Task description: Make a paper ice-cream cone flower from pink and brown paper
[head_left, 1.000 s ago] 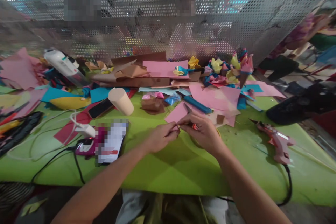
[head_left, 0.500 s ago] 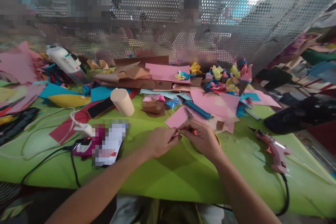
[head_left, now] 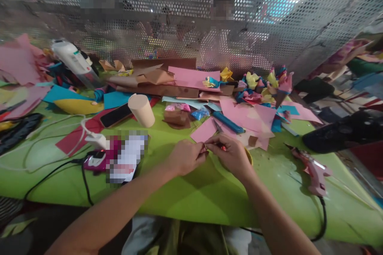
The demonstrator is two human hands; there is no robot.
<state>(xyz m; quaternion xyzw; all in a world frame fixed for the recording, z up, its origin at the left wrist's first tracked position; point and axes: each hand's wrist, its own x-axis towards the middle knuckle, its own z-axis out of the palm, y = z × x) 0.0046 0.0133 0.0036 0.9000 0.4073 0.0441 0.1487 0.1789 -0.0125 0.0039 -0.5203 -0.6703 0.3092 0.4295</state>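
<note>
My left hand and my right hand meet fingertip to fingertip over the front middle of the green table. Both are closed in a pinch, on something too small to make out between them. A bit of red shows by the fingers of my right hand. Partly hidden behind that hand is a round yellow rim. Just beyond the hands lie pink paper, a blue tube-shaped piece and what look like scissor tips.
To the right lie a pink glue gun with its cord and a dark bottle. Leftward are a cardboard tube, a phone, a lit phone and a magenta power strip. Crumpled paper flowers stand before a perforated metal screen.
The camera view has shifted slightly. My hands stay together at about the same spot, with the fingers of both still pinched and only slightly moved.
</note>
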